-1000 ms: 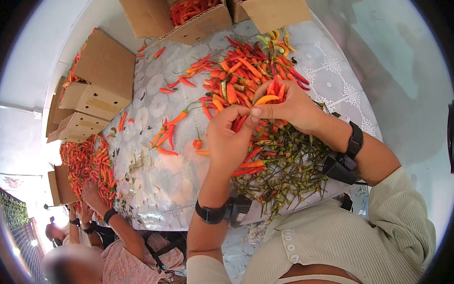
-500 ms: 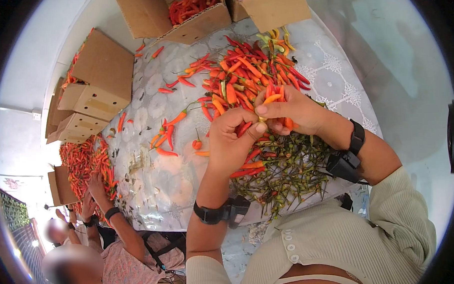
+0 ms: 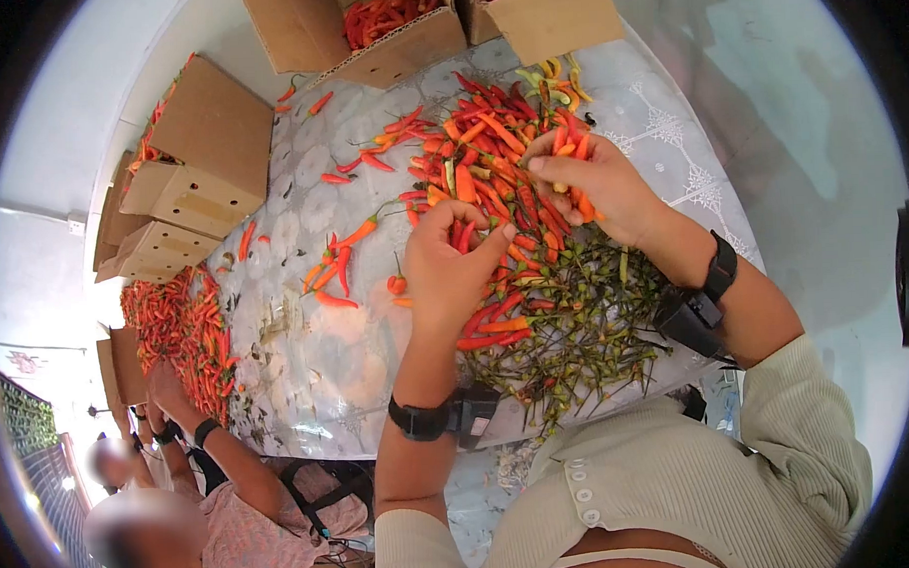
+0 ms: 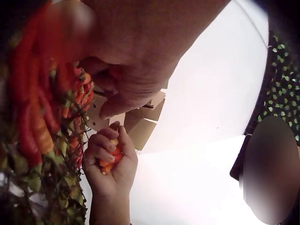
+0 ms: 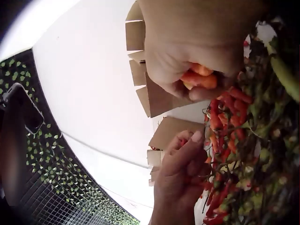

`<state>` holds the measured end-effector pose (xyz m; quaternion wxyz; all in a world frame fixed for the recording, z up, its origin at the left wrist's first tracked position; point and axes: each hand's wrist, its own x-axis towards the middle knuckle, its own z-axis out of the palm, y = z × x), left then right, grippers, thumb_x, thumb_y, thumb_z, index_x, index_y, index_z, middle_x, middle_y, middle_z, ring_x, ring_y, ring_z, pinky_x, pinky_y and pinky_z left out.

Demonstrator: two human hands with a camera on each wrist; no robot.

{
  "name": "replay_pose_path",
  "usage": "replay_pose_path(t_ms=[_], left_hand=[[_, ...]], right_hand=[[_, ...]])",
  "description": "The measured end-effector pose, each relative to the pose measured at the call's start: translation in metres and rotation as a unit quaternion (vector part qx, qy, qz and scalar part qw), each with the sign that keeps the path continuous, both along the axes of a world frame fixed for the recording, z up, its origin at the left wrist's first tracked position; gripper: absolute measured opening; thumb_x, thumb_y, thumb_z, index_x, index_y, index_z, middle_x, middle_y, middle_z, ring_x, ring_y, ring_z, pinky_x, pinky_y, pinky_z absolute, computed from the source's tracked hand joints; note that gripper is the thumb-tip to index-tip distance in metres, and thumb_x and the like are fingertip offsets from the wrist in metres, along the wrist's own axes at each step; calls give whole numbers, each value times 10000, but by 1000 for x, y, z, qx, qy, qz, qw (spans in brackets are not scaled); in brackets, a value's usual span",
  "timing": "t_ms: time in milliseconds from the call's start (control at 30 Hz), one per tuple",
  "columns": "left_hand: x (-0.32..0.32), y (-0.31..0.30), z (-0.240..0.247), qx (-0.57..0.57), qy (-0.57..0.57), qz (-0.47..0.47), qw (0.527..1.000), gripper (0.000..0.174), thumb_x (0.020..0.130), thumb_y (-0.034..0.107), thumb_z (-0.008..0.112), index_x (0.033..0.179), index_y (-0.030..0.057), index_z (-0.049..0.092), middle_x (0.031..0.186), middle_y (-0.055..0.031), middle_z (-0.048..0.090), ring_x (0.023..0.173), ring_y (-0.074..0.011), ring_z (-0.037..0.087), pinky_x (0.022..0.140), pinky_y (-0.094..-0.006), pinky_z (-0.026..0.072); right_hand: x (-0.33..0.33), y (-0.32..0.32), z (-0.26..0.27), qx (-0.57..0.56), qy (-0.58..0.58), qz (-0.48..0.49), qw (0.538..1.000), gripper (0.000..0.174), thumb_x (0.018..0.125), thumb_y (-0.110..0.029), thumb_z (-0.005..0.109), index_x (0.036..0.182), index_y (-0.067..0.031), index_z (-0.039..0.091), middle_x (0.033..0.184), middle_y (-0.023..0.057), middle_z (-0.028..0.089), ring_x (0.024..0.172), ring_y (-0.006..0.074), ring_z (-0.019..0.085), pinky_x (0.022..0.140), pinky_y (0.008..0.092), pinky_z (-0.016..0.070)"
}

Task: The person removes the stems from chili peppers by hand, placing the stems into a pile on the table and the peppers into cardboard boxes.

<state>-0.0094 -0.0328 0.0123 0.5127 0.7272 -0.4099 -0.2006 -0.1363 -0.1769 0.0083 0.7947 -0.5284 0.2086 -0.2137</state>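
My right hand [image 3: 611, 190] curls round several orange and red chili peppers [image 5: 200, 79], their tips showing past its fingers in the right wrist view. To its left, my left hand [image 3: 454, 269] has thumb and forefinger together at a small green chili stem [image 3: 494, 222]; in the left wrist view a dark bit of stem [image 4: 148, 106] sticks out at those fingertips. Both hands are over a pile of red and orange chilies [image 3: 509, 132]. Below them lies a heap of picked green stems [image 3: 577, 350]. The hands are apart from each other.
Cardboard boxes with red chilies stand at the back [image 3: 396, 56] and left [image 3: 209, 142] of the table [image 3: 302, 229]. Loose chilies [image 3: 334, 268] lie left of the pile. Another person [image 3: 252, 491] works at a second chili heap [image 3: 176, 324] at far left. Yellow-green chilies [image 3: 558, 80] lie behind the pile.
My hands, together over a yellow-orange chili earlier, have separated. The right hand has moved up and right with its chilies; the left hand has moved slightly up and left with a green stem.
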Motion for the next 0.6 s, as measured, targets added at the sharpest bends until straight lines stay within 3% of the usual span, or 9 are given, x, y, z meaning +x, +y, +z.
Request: replay_pose_path(t_ms=[100,167,267,367,467,567,600], left_hand=[[1,-2,-7,-16,-38,0,999,216,735,120,727,735,29,531,652,20,491,581,-43,417,514,-215,359],[2,-3,-8,-32,-29,-13,999,204,740,117,721,752,28,538,654,13,498,585,-52,431,522,-221,372],[1,-3,-12,-16,56,-18,998,186,749,115,710,762,22,550,661,7,517,595,-59,456,538,-222,390],[4,-2,-17,-7,39,-41,998,158,785,83,701,805,28,554,725,29,529,651,-33,464,571,-183,377],[1,-3,-13,0,38,-36,999,154,794,91,692,803,24,554,726,29,533,647,-29,457,568,-179,370],[2,-2,-13,7,50,-33,998,158,805,119,691,820,19,570,718,33,539,631,-25,446,556,-179,364],[1,-2,-11,-2,36,-24,999,174,802,142,696,822,16,578,725,14,548,642,-40,464,570,-193,382]], right_hand=[[-2,0,0,-204,107,16,973,282,803,-284,656,819,-18,564,634,52,562,582,138,554,475,283,431],[-3,4,1,-387,170,-23,906,363,758,-334,693,789,9,578,634,99,584,604,207,591,543,349,470],[-8,9,12,-557,258,-10,790,430,684,-380,720,748,27,597,700,182,601,681,331,609,652,434,472],[-10,7,8,-552,295,99,774,424,661,-382,712,760,19,614,738,214,603,733,383,596,670,458,468],[-8,3,-6,-560,253,81,785,353,674,-312,727,768,3,599,683,194,574,680,384,554,640,414,443],[-4,-3,-21,-541,171,50,822,297,708,-281,716,768,-15,598,616,138,574,589,290,572,560,365,451],[-5,-2,-13,-412,178,72,891,275,720,-270,713,777,-28,598,609,106,570,564,238,561,527,335,442]])
